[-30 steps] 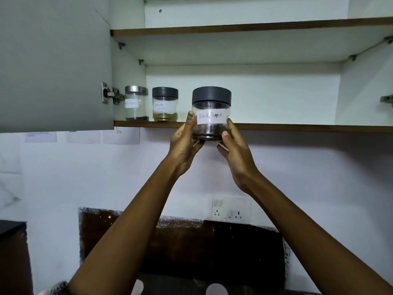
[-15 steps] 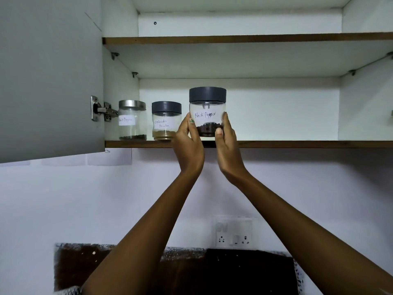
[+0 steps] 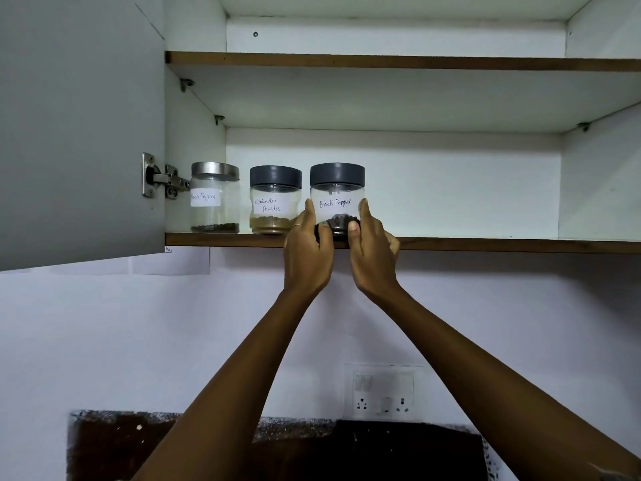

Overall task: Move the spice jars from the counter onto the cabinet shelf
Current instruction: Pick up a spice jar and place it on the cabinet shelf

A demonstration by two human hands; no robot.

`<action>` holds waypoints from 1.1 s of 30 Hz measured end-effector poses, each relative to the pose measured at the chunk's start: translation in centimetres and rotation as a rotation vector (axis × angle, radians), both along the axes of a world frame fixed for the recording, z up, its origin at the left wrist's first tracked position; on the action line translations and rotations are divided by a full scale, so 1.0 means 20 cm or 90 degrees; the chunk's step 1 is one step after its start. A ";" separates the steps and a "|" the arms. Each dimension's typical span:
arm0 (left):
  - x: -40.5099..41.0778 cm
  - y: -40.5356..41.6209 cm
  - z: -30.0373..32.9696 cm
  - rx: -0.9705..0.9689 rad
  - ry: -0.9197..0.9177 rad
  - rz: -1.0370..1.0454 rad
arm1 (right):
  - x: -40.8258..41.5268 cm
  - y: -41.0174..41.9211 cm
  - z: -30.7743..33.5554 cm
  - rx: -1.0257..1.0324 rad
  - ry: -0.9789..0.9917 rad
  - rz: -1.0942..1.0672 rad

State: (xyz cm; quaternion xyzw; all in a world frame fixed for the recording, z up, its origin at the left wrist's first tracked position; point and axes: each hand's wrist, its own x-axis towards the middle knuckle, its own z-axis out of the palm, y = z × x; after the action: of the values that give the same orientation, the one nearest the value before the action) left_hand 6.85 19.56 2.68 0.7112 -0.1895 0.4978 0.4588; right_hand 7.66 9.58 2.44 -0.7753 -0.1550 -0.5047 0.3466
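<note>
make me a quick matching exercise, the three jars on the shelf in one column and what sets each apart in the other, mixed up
Things:
1. steel-lid jar
2. coriander powder jar
3. dark-lid black pepper jar

Descriptions:
A. held between the left hand and right hand
B. leftmost, beside the door hinge
C. middle of the row, tan powder at the bottom

Pairs: 1-B, 2-C, 3-A

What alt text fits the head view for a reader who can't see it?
Both hands, left hand and right hand, hold a clear grey-lidded jar labelled Black Pepper at the front edge of the brown-edged lower cabinet shelf. To its left stand a grey-lidded coriander powder jar and a steel-lidded glass jar.
</note>
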 end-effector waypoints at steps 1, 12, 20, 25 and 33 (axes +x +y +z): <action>0.01 0.00 0.00 0.008 -0.001 0.026 | 0.01 0.00 0.00 -0.007 -0.003 -0.016; 0.05 -0.01 -0.07 0.074 -0.026 0.163 | 0.04 0.00 -0.05 -0.084 -0.060 -0.140; 0.06 -0.03 -0.12 0.134 0.025 0.188 | 0.06 0.00 -0.07 -0.159 -0.037 -0.184; 0.01 -0.02 -0.14 0.163 0.026 0.191 | 0.00 -0.02 -0.05 -0.201 0.005 -0.130; -0.23 -0.05 -0.55 0.105 -0.115 0.180 | -0.39 -0.30 -0.36 -0.105 -0.017 0.018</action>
State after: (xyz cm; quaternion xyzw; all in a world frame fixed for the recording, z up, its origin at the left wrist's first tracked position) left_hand 2.25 18.54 -8.35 0.7183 -0.1680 0.6021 0.3055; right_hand -0.05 3.53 -4.78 -0.7921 -0.2119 -0.4956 0.2866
